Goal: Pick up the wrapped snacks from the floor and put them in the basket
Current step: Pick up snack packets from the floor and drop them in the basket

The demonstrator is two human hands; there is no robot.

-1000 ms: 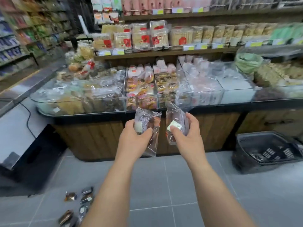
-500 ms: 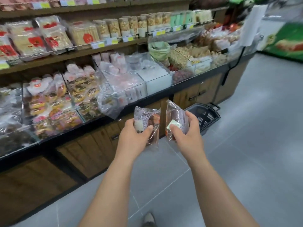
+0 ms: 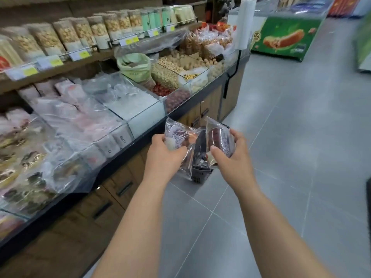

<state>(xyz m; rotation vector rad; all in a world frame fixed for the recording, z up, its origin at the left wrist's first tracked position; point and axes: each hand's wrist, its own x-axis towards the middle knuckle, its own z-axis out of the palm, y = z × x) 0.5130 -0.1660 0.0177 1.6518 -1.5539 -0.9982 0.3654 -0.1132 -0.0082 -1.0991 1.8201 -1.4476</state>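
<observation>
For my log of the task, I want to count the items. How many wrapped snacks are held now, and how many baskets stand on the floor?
Wrapped snacks: 2, the left snack in the left hand and the right snack in the right hand
Baskets: 1, the dark basket on the floor, partly hidden behind the hands
Total: 3

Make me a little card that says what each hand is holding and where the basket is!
left hand: grips the pale wrapped snack
right hand: grips the dark red wrapped snack
basket: dark plastic, on the grey floor beside the wooden counter, showing between the two snacks
in the basket yet: no, both snacks are held up in the air
</observation>
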